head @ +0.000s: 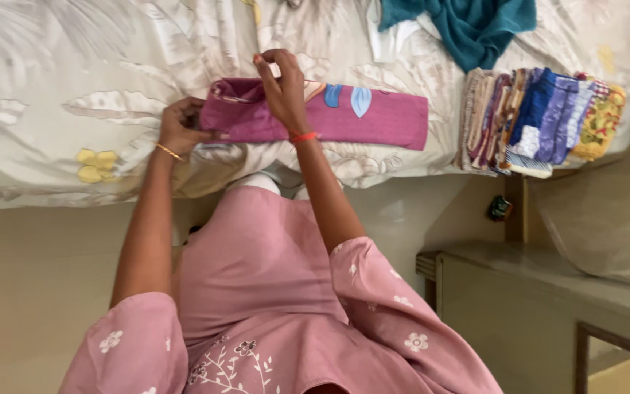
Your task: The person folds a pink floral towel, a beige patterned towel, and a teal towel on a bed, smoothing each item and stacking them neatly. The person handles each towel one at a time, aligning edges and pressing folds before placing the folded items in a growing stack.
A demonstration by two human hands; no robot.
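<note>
Hands first: I see the left hand (181,125) resting on the near left end of a folded magenta cloth (344,114), its fingers curled and pinching the fabric edge. A gold bangle (169,152) sits on that wrist. The right hand (282,87) is raised over the cloth's left portion, fingertips pressed together on an upper fold — clenched on the fabric, not released. An orange band (302,136) circles that wrist.

I locate the cloth as a long strip lying across a bed covered by a pale leaf-print sheet (52,95), near its front edge. Blue and orange printed shapes show on the cloth's upper side. A row of folded cloths (541,120) in mixed colours stands to the right — apart from the strip. A teal garment (475,25) lies crumpled beyond them.
</note>
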